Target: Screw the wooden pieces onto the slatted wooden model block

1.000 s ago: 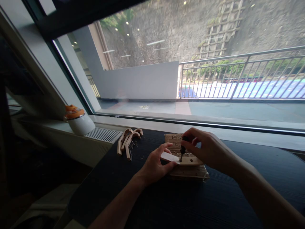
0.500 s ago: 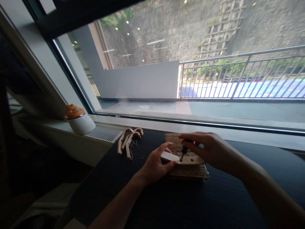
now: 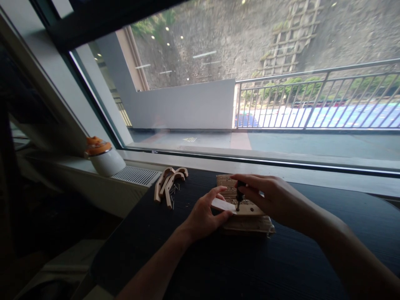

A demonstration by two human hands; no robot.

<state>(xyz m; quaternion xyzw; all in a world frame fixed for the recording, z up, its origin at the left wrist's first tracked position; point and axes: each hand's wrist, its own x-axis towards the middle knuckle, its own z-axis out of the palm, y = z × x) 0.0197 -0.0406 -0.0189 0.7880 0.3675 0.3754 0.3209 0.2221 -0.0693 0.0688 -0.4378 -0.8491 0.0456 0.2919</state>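
Observation:
My left hand (image 3: 208, 211) grips the pale end of a wooden piece (image 3: 224, 206) between thumb and fingers. That end meets a second wooden piece (image 3: 245, 211) with dark round holes. My right hand (image 3: 265, 189) is closed on a short screwdriver (image 3: 240, 189) with a dark handle. The screwdriver stands nearly upright, its tip at the hole nearest my left thumb; whether a screw sits in there I cannot tell. Under the wood lies a stack of corrugated cardboard (image 3: 250, 226). My right fingers hide the far end of the holed piece.
Several curved wooden pieces (image 3: 168, 185) lie on the dark table (image 3: 140, 233) to the left, with loose screws (image 3: 174, 193) beside them. A white pot with an orange top (image 3: 106, 160) stands on the ledge near a vent grille (image 3: 136, 176). A large window runs behind the table.
My right hand has shifted slightly left, and the screwdriver has gone from leaning right to nearly upright. My left hand and the wood have stayed in place.

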